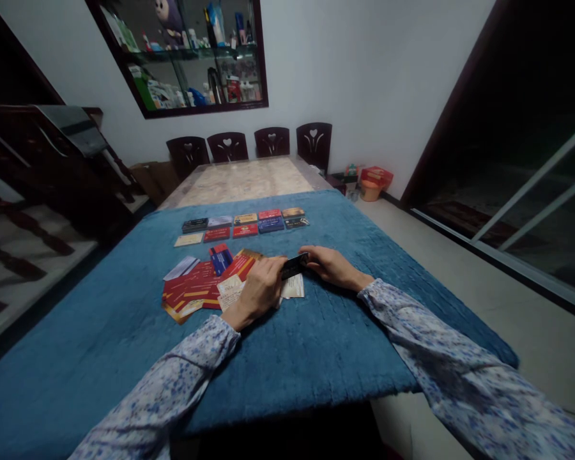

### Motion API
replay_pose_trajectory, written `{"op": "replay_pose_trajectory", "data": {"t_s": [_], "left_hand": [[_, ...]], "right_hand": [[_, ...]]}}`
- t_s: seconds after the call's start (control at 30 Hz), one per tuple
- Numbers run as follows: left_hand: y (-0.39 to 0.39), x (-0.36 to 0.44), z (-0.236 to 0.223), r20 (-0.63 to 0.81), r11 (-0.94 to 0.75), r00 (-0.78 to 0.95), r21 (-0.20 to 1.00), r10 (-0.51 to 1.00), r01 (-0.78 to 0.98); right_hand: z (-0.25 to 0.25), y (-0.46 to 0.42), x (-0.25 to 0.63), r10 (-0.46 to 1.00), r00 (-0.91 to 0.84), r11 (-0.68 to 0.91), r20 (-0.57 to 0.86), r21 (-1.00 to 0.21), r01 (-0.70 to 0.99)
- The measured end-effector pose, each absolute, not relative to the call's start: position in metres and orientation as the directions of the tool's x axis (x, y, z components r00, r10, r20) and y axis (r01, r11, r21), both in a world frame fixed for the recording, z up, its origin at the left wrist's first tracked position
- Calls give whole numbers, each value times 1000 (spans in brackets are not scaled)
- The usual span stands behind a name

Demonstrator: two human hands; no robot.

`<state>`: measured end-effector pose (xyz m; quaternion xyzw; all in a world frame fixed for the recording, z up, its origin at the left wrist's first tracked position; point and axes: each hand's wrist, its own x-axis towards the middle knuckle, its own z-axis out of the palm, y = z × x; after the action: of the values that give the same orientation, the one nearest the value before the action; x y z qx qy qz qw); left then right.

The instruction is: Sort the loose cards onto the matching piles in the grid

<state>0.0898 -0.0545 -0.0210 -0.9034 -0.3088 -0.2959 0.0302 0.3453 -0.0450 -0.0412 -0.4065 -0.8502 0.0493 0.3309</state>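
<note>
Between my two hands is a black card (294, 266), held just above the blue cloth; whether it is one card or a small stack I cannot tell. My left hand (262, 281) grips its left end, and my right hand (333, 265) pinches its right end. Under and beside my left hand lies a loose spread of cards, with red cards (191, 284), a blue-and-red card (221, 258), a silvery card (181, 268) and cream cards (230, 291). A cream card (294, 286) lies below the black one. Farther off, two rows of card stacks include a red stack (245, 230) and a dark blue stack (271, 224).
The blue cloth (316, 345) covers the near part of a long table, whose stone-patterned top (253, 177) shows beyond. Several dark chairs (272, 142) line the far end. A staircase railing (23, 236) stands left; an orange bucket (371, 190) sits on the floor.
</note>
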Motion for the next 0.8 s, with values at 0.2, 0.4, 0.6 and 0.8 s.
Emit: {"op": "replay_pose_trajectory", "data": {"t_s": [0.2,0.4,0.6,0.8], "left_hand": [[-56,90,-20,470,-744,616,145,632,653],[-55,92,-25,436,-708,591,172,679,685],[-54,93,-24,406,-694,586,202,701,691],[-54,93,-21,382,-682,578,241,721,691]], "right_hand": [[-43,-45,346,727,-455,656,514,-324,682],[-43,-46,345,700,-490,685,520,-296,665],[-42,-47,346,673,-517,711,529,-269,650],[-41,-47,346,653,-525,725,546,-248,643]]}}
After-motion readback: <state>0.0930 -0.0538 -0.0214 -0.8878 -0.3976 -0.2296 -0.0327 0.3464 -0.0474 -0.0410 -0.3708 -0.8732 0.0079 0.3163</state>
